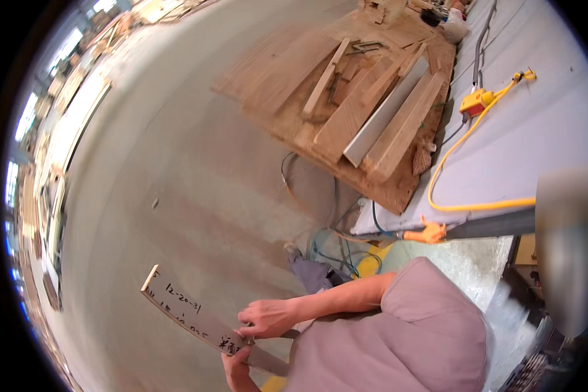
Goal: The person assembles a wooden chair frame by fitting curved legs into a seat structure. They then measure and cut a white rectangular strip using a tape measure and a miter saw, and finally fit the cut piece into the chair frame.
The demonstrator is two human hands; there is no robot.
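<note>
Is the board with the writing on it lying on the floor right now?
No, the board is held up off the floor, with the right hand on top of its near end and the left hand under it.

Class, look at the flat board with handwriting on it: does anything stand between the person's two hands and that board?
Nothing visible does. Both hands already grip the flat board at its near end: one hand lies on top of it, the other hand holds it from below. Which hand is left or right cannot be told.

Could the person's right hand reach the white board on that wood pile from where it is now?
Probably not: the right hand grips the grey panel close to the body, and the white board lies on the wood pile across open floor.
</note>
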